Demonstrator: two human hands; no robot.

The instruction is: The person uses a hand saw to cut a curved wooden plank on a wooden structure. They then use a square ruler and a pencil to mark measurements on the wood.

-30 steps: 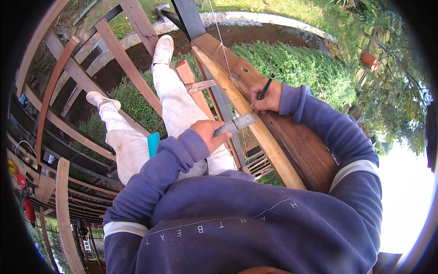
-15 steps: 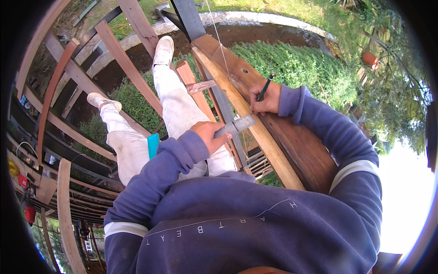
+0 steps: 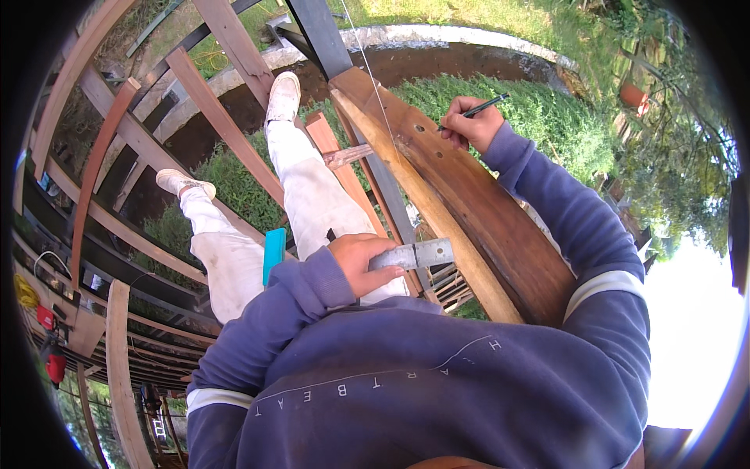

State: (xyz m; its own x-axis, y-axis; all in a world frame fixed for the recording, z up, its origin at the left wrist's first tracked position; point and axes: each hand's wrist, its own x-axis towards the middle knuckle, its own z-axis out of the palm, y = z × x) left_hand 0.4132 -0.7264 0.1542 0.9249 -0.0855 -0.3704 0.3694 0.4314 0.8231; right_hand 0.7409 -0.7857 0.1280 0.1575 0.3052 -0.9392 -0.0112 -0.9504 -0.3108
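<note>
My left hand (image 3: 361, 264) is closed on a short, flat grey metal ruler (image 3: 432, 252), its thumb below and fingers above. The ruler points right, its free end at the pale edge of a thick brown timber beam (image 3: 488, 223). My right hand (image 3: 476, 125) pinches a dark pencil (image 3: 491, 104) over the far part of the beam, near two round holes in its face. The pencil's tip is partly hidden by the fingers, and I cannot tell whether it touches the wood. A thin string line (image 3: 366, 62) runs down to the beam.
My legs (image 3: 308, 184) stretch forward across open timber framing (image 3: 223, 125). Gaps between the joists show green plants below. A dark metal post (image 3: 324, 39) stands at the beam's far end. Red tools (image 3: 55, 363) lie at the left. A turquoise object (image 3: 273, 254) sits at my thigh.
My right hand has lifted away from the ruler, moving up and right along the beam with the pencil. My left hand has drawn the ruler slightly nearer to me and turned it flatter.
</note>
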